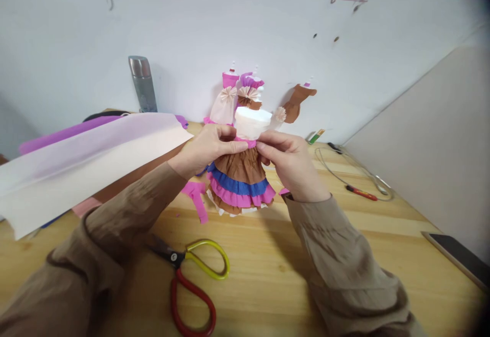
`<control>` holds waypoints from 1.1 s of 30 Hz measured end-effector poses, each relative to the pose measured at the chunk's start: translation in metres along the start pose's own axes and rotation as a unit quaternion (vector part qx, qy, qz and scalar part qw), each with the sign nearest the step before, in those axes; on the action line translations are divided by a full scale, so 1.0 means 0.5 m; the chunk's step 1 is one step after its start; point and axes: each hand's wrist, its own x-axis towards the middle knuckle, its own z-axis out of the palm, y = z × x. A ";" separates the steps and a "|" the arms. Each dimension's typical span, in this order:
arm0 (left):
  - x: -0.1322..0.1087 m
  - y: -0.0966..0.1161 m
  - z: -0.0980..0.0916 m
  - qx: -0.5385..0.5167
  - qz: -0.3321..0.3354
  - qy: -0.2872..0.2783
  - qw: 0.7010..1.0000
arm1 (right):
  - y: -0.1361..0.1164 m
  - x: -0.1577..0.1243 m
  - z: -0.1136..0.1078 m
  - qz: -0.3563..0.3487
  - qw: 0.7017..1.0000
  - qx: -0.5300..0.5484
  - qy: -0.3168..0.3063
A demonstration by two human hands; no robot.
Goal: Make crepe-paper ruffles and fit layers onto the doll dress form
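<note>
You have both hands at the waist of a small paper dress (241,166), which stands on the wooden table (264,258) straight ahead of you, near the wall (184,25). Your left hand (209,147) pinches the pink waistband (251,144) from the left, thumb tip in front; your right hand (296,161) has thumb and forefinger closed on its right end. Your right hand's lower fingers are partly hidden, so you can't tell quite how they lie.

Above the band is a white bodice (249,124); below it, a gathered brown skirt falls to blue, pink and brown ruffles. Behind stand more miniature dresses, one with a pink top (230,79), and a brown one (297,103) leans off to the right.

Nearer you lie scissors (176,259) with one yellow and one red handle, and pink scraps (199,201) sit just left of the hem. Pale paper sheets (115,145) spread beside your left forearm, with a flask (143,84) behind them.
</note>
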 end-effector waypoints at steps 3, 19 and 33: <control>0.001 0.003 -0.001 -0.014 -0.018 -0.002 1.000 | 0.005 0.001 -0.001 -0.012 1.000 0.007 0.007; 0.009 0.049 -0.060 0.132 0.156 0.247 0.947 | -0.049 0.020 -0.148 -0.037 0.979 -0.035 0.195; -0.014 -0.023 0.004 0.683 0.532 -0.099 0.491 | -0.059 0.013 -0.185 -0.030 0.965 -0.090 0.246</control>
